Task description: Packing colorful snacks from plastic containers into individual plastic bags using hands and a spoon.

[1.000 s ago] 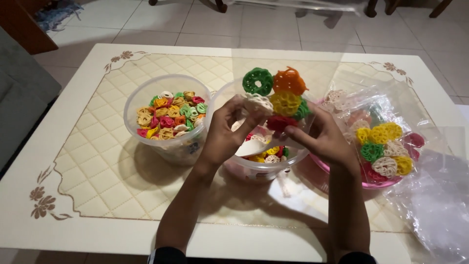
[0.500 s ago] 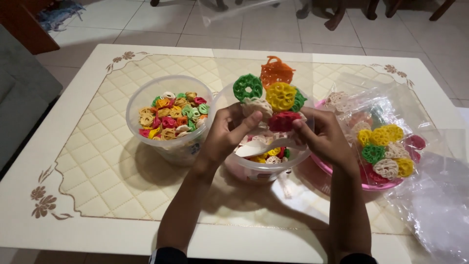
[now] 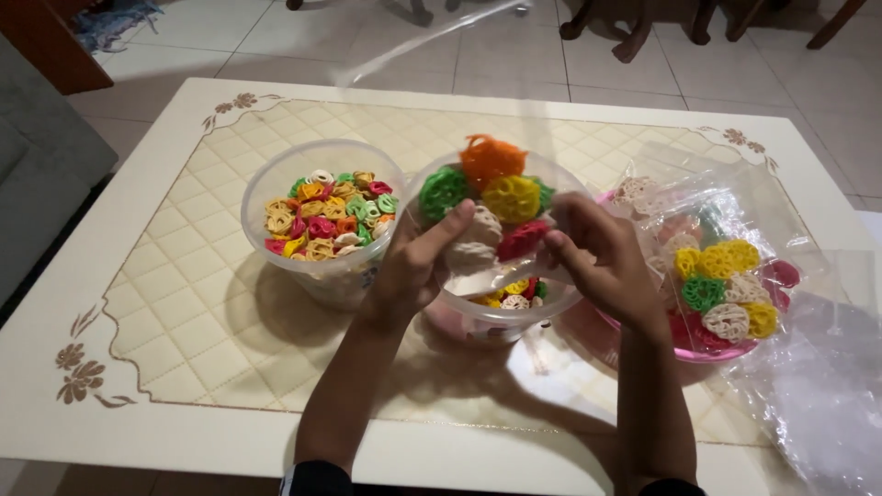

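Observation:
My left hand [image 3: 418, 257] and my right hand [image 3: 597, 253] both grip a clear plastic bag [image 3: 501, 207] that holds flower-shaped crackers in green, orange, yellow, red and white. The bag hangs low over the middle clear plastic tub [image 3: 487, 317], its top flap stretched up and away from me. More coloured crackers lie in the bottom of that tub, partly hidden by my hands. To the left stands a second clear tub [image 3: 317, 262], filled with small coloured crackers.
At the right a pink bowl [image 3: 698, 347] holds larger crackers under crumpled clear plastic [image 3: 808, 367]. All stands on a cream table [image 3: 184, 312] with a quilted middle. Chair legs and tiled floor [image 3: 514, 55] lie beyond; a grey sofa [image 3: 37, 174] is at the left.
Both hands have lowered the bag of crackers toward the middle tub, and the crackers inside have bunched closer together. The bag's top flap has swung up and to the left.

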